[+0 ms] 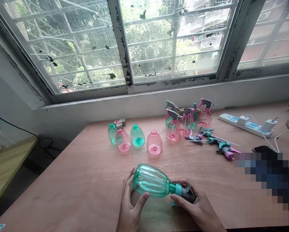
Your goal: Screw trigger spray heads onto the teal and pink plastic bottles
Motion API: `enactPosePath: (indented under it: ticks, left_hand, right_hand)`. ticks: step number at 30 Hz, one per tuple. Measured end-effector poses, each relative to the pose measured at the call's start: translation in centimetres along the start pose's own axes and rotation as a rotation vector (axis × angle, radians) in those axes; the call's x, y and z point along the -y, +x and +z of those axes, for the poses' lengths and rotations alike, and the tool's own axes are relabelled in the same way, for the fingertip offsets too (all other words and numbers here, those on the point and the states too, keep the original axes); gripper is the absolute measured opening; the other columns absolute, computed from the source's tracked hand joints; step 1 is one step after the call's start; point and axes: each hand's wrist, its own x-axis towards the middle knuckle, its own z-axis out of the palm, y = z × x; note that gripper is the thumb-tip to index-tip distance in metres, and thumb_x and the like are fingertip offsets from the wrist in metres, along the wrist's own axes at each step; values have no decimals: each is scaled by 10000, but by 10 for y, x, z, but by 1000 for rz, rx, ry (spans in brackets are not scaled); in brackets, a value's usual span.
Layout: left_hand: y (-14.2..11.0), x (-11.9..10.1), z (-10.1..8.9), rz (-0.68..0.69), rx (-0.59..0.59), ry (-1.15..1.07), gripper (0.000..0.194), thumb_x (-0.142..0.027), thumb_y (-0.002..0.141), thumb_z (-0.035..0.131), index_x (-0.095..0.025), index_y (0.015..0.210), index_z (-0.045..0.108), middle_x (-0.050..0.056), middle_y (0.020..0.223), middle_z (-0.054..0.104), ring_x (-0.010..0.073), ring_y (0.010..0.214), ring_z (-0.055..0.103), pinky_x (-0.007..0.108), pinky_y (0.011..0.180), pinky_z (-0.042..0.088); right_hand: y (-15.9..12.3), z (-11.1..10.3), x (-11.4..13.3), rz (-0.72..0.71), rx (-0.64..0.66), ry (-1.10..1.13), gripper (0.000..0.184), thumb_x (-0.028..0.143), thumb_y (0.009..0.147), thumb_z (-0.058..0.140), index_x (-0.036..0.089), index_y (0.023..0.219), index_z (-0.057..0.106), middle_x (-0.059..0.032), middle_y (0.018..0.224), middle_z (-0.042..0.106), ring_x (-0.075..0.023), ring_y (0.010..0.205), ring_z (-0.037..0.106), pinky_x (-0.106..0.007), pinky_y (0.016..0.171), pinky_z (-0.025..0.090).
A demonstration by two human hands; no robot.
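Note:
A green see-through spray bottle (152, 181) lies sideways in the air above the table, its base to the left. My left hand (132, 201) is closed around the base end, thumb in front and fingers behind. The black and teal spray head (186, 192) sits on the bottle's neck at the right. My right hand (195, 203) grips this head, thumb on the near side and fingers over the far side. A bit of teal trigger shows below it. Part of the fingers of both hands is hidden behind the bottle and head.
Headless bottles, pink (154, 143) and green (137, 137), stand on the wooden table (86, 180). Several bottles with heads (173, 129) stand behind, right of them. Loose spray heads (223, 146) lie nearby. A power strip (245, 124) with cables, small boxes (120, 122) and a window line the back.

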Motion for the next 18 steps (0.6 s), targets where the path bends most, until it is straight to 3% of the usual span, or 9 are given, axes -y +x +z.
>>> enactPosePath:
  ticks: [3,6,9,11,14,18]
  left_hand:
    - [1,2,0,49,-5,67,534,-413,825,732,-316,1323,567,51,1549,394,333,1392,442,452,1155,386]
    - [2,4,1,118,-4,128,572,-431,786,770,-333,1317,579,54,1540,403,345,1431,377,487,1181,334]
    - [2,4,2,101,24,98,723,-549,750,765,-300,1383,518,96,1542,401,367,1445,340,534,1198,274]
    - [2,2,2,59,-23,70,713,-586,784,712,-268,1388,509,117,1530,416,368,1439,349,541,1202,256]
    - [2,-3,2,3,-50,56,585,-519,813,708,-243,1313,582,116,1501,459,361,1399,418,510,1182,319]
    - [3,-5,2,-10,-16,-10,579,-424,739,804,-290,1273,622,60,1495,479,336,1313,530,448,1120,434]
  right_hand:
    - [1,-3,0,19,-16,-35,375,478,767,776,209,1023,728,-11,762,693,-203,669,645,-317,634,559]
    - [2,-6,0,27,-35,-47,388,494,796,745,185,1029,717,8,617,661,-202,612,644,-324,645,534]
    - [2,-4,0,20,-7,-37,382,469,765,780,192,1020,720,-18,751,691,-211,672,648,-336,650,554]
    - [1,-1,-1,1,24,-26,366,446,747,799,201,1009,727,-40,869,705,-230,756,653,-341,665,571]
    - [1,0,-1,-18,22,-11,361,441,736,807,208,1001,734,-47,917,711,-238,797,654,-331,658,574]
    - [1,-2,0,32,-14,-29,380,472,769,777,201,1029,724,1,694,687,-202,646,654,-318,643,549]
